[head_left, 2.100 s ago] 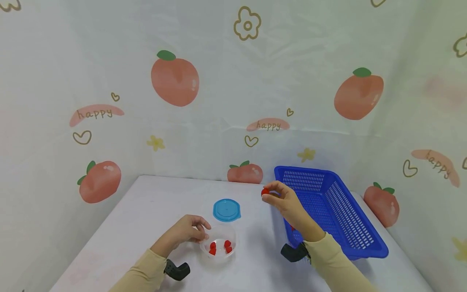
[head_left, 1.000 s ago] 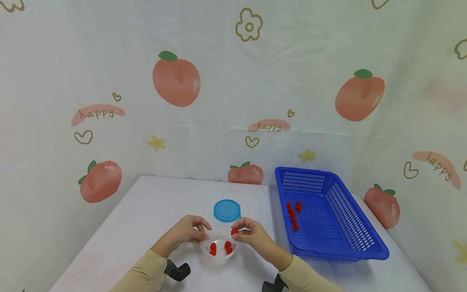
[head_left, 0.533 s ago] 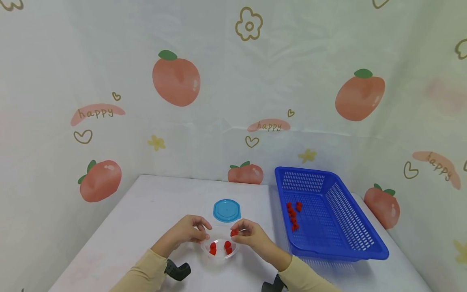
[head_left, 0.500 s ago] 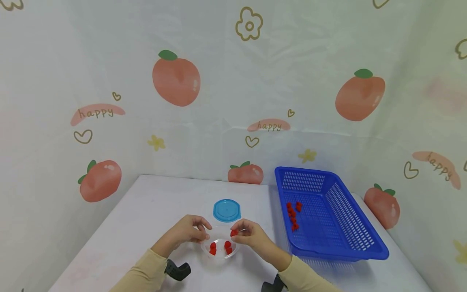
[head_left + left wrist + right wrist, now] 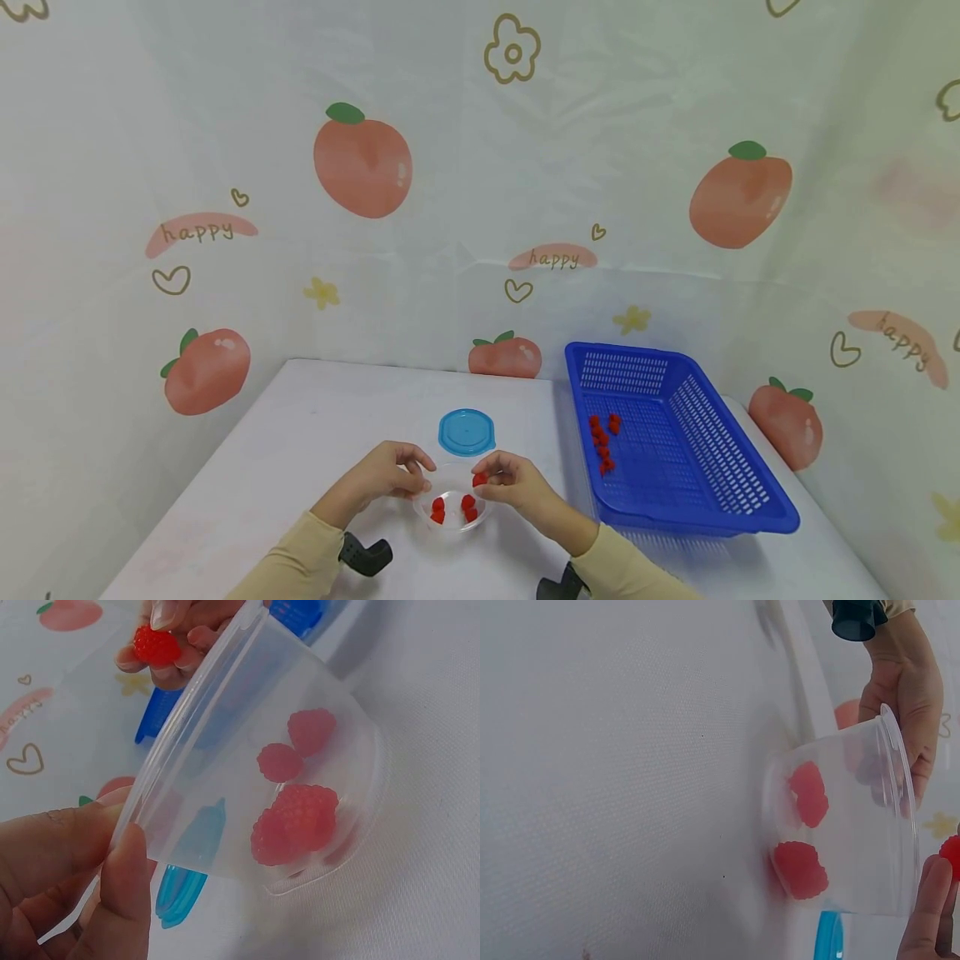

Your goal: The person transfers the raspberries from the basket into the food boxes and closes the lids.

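A clear plastic tub [image 5: 452, 478] stands on the table with several red raspberries [image 5: 300, 817] on its bottom. My left hand [image 5: 381, 482] pinches the tub's rim between thumb and fingers at its left side. Over the right part of the rim, my right hand [image 5: 521, 490] holds one raspberry [image 5: 156, 645] between thumb and fingertips, above the ones inside. In the right wrist view only the fingers [image 5: 930, 900] of that hand and part of the held raspberry show at the edge.
A blue lid [image 5: 467, 432] lies on the white table [image 5: 360, 400] just behind the tub. To the right stands a blue plastic basket [image 5: 675, 492] with several raspberries [image 5: 602, 442] along its left side. A fruit-patterned cloth [image 5: 420, 275] hangs behind.
My right hand has come left from the basket to the tub, carrying the raspberry. During the last second it has barely shifted. My left hand has stayed at the rim.
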`<action>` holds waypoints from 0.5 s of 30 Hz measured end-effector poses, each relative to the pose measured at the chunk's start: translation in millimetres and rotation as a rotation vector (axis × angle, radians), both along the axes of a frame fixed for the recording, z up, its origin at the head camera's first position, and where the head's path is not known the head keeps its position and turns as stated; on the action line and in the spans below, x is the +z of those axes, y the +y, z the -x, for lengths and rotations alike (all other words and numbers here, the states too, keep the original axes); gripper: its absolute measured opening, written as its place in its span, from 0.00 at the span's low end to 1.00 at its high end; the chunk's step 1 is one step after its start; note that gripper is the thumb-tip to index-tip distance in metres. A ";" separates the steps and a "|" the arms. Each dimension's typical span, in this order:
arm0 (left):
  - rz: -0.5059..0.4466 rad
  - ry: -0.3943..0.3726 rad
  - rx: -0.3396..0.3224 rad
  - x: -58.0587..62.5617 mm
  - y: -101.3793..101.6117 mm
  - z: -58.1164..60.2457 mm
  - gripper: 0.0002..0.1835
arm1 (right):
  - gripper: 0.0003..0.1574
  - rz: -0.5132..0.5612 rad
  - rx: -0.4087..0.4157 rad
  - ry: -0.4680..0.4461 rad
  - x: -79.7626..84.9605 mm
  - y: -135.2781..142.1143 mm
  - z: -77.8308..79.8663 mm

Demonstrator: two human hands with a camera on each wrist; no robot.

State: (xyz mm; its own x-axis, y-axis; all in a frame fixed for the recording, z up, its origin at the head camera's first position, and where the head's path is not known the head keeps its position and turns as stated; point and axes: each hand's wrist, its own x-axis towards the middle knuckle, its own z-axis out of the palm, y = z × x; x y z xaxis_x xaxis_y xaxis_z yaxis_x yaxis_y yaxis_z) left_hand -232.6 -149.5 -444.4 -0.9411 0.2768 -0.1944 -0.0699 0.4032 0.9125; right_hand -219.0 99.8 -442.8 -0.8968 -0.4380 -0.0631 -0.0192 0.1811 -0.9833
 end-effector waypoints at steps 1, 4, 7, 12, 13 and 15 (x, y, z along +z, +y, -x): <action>0.001 0.001 0.000 0.0 0.0 -0.1 0.14 | 0.18 -0.002 0.001 0.002 0.3 -0.1 -0.3; 0.005 0.001 0.004 -0.4 0.3 -0.2 0.14 | 0.19 -0.010 0.007 0.000 0.9 -0.1 -0.2; 0.010 -0.004 0.014 -1.3 0.6 -0.2 0.14 | 0.20 -0.015 0.012 -0.004 1.1 0.1 0.0; 0.000 -0.027 0.027 -3.3 0.3 0.5 0.15 | 0.21 -0.023 0.015 -0.003 2.0 -0.9 -0.1; -0.004 -0.031 0.027 -3.6 0.1 0.7 0.15 | 0.21 -0.024 0.016 0.000 2.5 -1.2 -0.4; -0.014 -0.035 0.024 -4.2 -0.4 1.1 0.15 | 0.22 -0.024 0.019 0.002 3.2 -1.5 -1.1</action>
